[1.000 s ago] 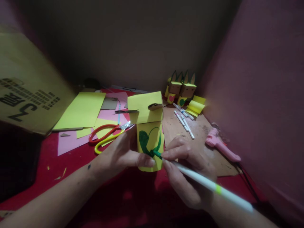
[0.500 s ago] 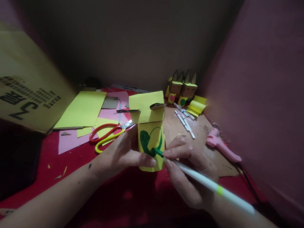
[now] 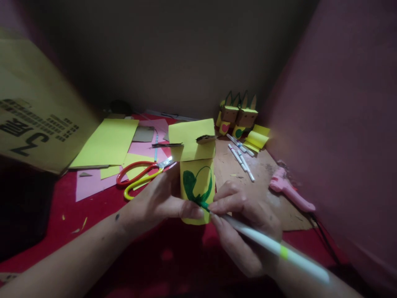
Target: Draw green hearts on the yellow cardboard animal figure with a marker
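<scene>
A yellow paper figure (image 3: 192, 142) stands upright in the middle, with a flat square top and two cardboard flaps jutting from it. My left hand (image 3: 167, 203) wraps round its lower body, thumb across the front. On that front is a heart outline (image 3: 198, 184), its left side and bottom filled green and the upper right still yellow. Between the fingers of my right hand (image 3: 238, 219) is a white marker (image 3: 263, 238) with a light green band. Its green tip touches the lower part of the heart.
Red-and-yellow scissors (image 3: 139, 176) lie left of the figure, over pink and yellow paper (image 3: 105, 142). Small cardboard figures (image 3: 246, 118) stand at the back right, near white markers (image 3: 240, 161). A pink glue gun (image 3: 291, 192) rests on a cardboard sheet (image 3: 279, 215).
The marker and my right hand have shifted slightly left and down. More green shows near the heart's bottom. My left hand and the figure look nearly unmoved.
</scene>
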`<control>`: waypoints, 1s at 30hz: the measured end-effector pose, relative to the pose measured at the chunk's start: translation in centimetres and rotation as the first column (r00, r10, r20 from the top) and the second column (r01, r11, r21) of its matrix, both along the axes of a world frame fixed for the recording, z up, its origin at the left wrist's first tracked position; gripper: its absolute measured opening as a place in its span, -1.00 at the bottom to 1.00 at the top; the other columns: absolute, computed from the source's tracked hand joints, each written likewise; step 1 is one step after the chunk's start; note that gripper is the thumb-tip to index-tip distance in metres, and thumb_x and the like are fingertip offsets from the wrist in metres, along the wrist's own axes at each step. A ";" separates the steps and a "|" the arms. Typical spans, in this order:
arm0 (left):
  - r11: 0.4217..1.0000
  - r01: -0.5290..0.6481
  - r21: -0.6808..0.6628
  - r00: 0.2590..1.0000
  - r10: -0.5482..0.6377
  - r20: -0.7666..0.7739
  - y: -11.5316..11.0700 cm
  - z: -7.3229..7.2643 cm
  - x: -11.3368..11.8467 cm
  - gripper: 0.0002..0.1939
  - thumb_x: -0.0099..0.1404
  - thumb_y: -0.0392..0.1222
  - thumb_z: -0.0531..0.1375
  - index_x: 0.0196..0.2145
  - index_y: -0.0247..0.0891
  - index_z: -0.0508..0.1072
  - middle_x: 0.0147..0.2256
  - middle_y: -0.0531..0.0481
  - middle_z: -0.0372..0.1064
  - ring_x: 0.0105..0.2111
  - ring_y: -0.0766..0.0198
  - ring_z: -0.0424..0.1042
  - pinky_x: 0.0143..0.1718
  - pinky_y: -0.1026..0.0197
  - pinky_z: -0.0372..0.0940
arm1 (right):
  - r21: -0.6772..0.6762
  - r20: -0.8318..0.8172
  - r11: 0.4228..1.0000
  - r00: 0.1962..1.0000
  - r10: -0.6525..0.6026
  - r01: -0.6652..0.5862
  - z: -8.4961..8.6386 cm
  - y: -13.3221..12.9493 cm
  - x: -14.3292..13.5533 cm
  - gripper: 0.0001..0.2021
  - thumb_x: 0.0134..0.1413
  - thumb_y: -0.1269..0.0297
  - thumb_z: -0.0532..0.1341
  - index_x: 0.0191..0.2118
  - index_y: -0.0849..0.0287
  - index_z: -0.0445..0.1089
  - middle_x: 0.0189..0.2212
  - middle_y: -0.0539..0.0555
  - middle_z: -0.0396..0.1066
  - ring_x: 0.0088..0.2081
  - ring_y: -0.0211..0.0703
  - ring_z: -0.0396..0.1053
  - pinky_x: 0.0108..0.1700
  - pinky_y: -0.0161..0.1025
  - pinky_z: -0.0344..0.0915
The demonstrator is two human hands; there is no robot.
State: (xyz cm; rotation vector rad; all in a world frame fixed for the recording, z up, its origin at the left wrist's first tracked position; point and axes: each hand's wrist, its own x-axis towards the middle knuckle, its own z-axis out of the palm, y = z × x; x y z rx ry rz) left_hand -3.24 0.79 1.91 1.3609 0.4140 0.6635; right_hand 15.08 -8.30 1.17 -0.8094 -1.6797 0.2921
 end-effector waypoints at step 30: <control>1.000 0.003 -0.031 0.999 -0.001 0.040 0.0 -0.2 0.2 -0.59 0.06 -0.26 0.54 -0.14 -0.16 0.54 -0.26 0.01 0.45 -0.23 0.13 0.41 -0.29 0.21 0.33 | -0.008 -0.069 1.000 0.997 0.021 -0.021 0.0 0.3 0.4 -0.77 0.14 0.60 0.25 -0.19 0.12 0.46 -0.38 0.01 0.43 -0.38 -0.23 0.41 -0.39 -0.27 0.33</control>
